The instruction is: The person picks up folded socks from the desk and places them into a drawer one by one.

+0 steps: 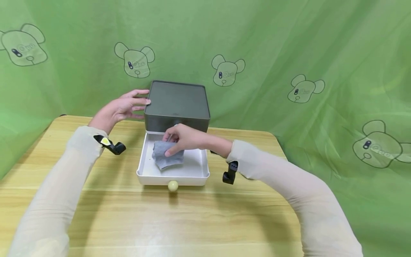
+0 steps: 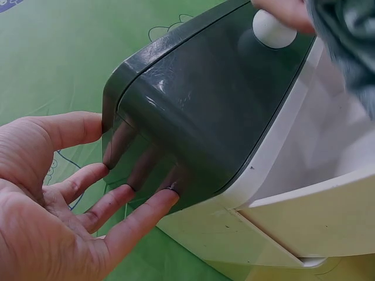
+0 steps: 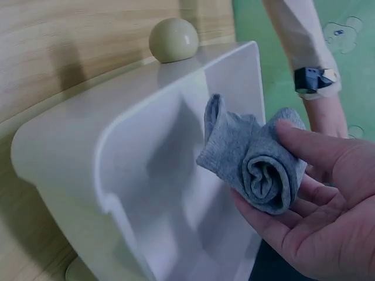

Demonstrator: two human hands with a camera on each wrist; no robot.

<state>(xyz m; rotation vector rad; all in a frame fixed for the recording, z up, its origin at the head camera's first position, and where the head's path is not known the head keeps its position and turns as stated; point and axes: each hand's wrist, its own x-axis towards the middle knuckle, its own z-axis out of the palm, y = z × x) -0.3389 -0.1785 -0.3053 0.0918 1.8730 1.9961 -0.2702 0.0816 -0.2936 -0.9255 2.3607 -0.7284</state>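
Note:
My right hand (image 1: 187,137) pinches a rolled grey sock (image 3: 261,161) between thumb and fingers, over a pulled-out white drawer (image 1: 195,167). In the right wrist view, the sock's coiled end faces the camera and its cuff sticks out toward the drawer wall. My left hand (image 1: 123,107) has its fingers spread, their tips against the left side of a dark-topped drawer box (image 1: 178,100). The left wrist view shows those fingertips (image 2: 167,199) on the glossy dark side. A pale round knob (image 1: 173,186) is on the drawer's front.
A white knob (image 2: 274,29) sits on the closed dark drawer front above the open one. The box stands on a wooden table (image 1: 128,214), close to a green curtain (image 1: 183,35) with printed bear heads. The drawer's raised walls surround the space under the sock.

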